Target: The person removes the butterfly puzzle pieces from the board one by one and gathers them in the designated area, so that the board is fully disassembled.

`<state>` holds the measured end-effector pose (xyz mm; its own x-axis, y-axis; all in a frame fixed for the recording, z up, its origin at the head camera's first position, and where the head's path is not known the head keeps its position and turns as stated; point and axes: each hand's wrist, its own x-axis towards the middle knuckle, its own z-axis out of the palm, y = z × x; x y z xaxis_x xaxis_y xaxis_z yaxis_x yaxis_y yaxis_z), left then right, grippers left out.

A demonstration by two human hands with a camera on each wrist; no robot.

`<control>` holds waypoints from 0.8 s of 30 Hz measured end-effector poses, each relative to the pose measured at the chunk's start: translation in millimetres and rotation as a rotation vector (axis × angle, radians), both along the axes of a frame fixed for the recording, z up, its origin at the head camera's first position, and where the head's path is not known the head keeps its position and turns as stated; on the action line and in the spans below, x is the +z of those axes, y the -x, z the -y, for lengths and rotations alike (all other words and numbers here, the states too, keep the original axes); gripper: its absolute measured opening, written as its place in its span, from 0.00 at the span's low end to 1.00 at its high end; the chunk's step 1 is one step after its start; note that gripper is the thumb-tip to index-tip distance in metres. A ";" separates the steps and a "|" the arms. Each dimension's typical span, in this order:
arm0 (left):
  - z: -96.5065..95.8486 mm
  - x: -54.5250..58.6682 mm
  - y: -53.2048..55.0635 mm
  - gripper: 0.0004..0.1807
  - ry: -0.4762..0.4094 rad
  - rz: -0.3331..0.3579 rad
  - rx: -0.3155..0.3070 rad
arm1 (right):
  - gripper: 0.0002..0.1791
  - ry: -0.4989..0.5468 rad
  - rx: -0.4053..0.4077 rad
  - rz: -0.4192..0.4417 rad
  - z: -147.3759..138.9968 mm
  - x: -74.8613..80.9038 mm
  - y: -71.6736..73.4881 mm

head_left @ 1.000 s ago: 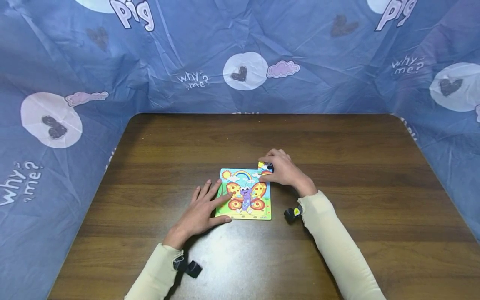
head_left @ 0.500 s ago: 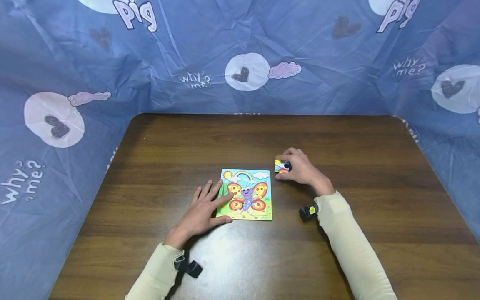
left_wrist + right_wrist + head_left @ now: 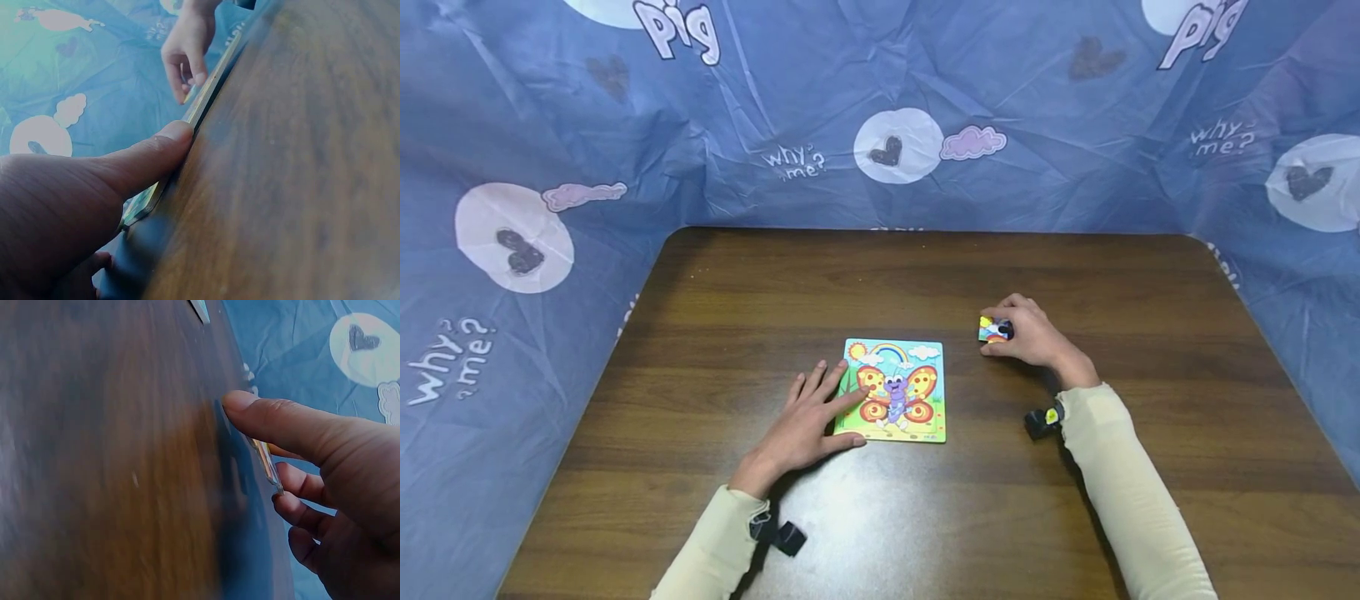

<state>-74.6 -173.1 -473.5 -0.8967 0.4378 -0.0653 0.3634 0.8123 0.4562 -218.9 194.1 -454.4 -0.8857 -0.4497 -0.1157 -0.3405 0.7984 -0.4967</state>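
A square jigsaw puzzle board (image 3: 929, 422) with a butterfly, sun and rainbow picture lies on the table. My left hand (image 3: 801, 425) rests on its left side with fingers spread. In the left wrist view, the left thumb (image 3: 156, 153) lies along the board's front edge. Off to the right of the board, my right hand (image 3: 1033, 336) grips a small colourful jigsaw piece (image 3: 990, 330) between thumb and fingers. The piece shows yellow, blue, white and red. The right wrist view has it edge-on, a thin piece (image 3: 267, 467) low over the table and partly hidden behind the thumb.
The brown wooden table (image 3: 760, 283) has rounded far corners. A blue printed cloth (image 3: 820, 75) hangs behind it and along both sides. Black wrist cameras sit at both cuffs, the left camera (image 3: 790, 538) and the right camera (image 3: 1041, 423).
My right hand has moved right with the jigsaw piece, from over the board's top right corner to beside it. My left hand has stayed on the board. The view has shifted slightly.
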 end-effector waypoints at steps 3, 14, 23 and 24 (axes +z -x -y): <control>0.0 -0.1 -0.3 0.37 -0.002 -0.003 0.000 | 0.37 -0.005 -0.005 0.014 -7.1 -1.2 2.2; 0.4 -3.4 0.1 0.36 0.003 -0.013 -0.003 | 0.37 -0.015 0.034 -0.033 -21.4 -7.4 10.1; 0.6 -3.0 0.4 0.37 0.002 -0.002 0.002 | 0.34 0.026 0.044 -0.047 -24.8 -9.7 16.1; 0.8 -3.0 0.4 0.37 0.003 -0.004 0.002 | 0.34 0.025 0.045 -0.050 -24.9 -9.7 16.5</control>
<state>-75.0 -173.8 -476.4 -0.8980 0.4355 -0.0630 0.3632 0.8144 0.4526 -235.3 219.0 -464.1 -0.8687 -0.4916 -0.0601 -0.4008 0.7690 -0.4980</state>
